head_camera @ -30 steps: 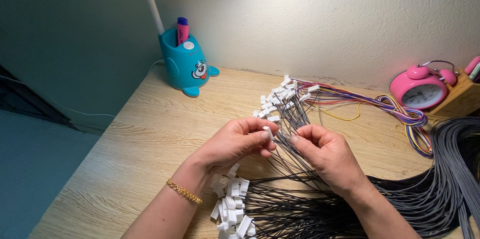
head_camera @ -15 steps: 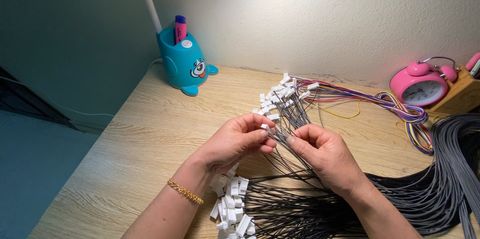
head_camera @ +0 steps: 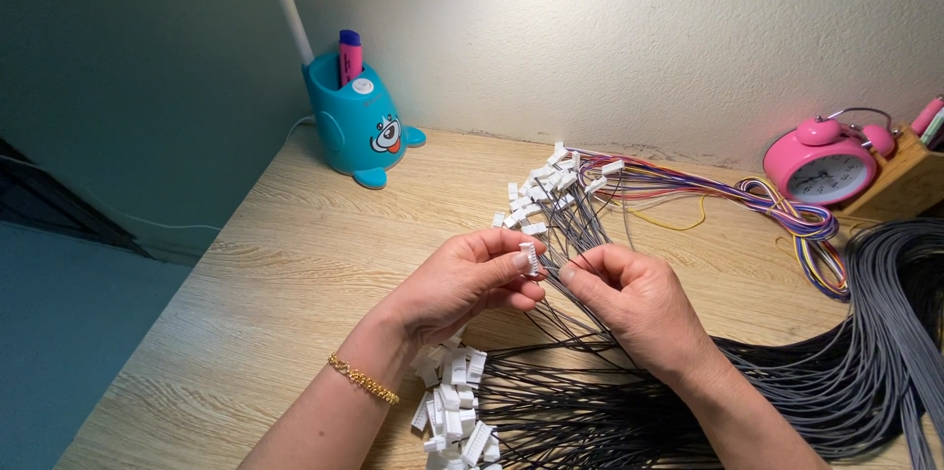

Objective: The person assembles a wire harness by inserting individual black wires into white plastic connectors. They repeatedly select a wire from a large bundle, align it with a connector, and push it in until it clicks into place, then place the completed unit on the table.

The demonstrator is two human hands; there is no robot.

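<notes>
My left hand [head_camera: 462, 283] pinches a small white plastic connector [head_camera: 529, 257] between thumb and fingertips. My right hand [head_camera: 634, 308] grips thin grey wires [head_camera: 580, 234] just beside that connector, fingers closed around them. The two hands almost touch above the wooden desk [head_camera: 265, 273]. A fan of grey wires ending in white connectors [head_camera: 541, 190] spreads out just beyond my hands. Below my hands lies a heap of white connectors [head_camera: 452, 406] on black wires [head_camera: 580, 411].
A teal animal-shaped pen holder [head_camera: 356, 126] with a purple marker stands at the back left. A pink alarm clock [head_camera: 821, 165] and a wooden box sit at the back right. Coloured wires [head_camera: 787, 219] and a thick grey cable bundle [head_camera: 885, 332] lie on the right.
My hands have stayed in place above the desk. The fingers shifted slightly around the connector and the wires.
</notes>
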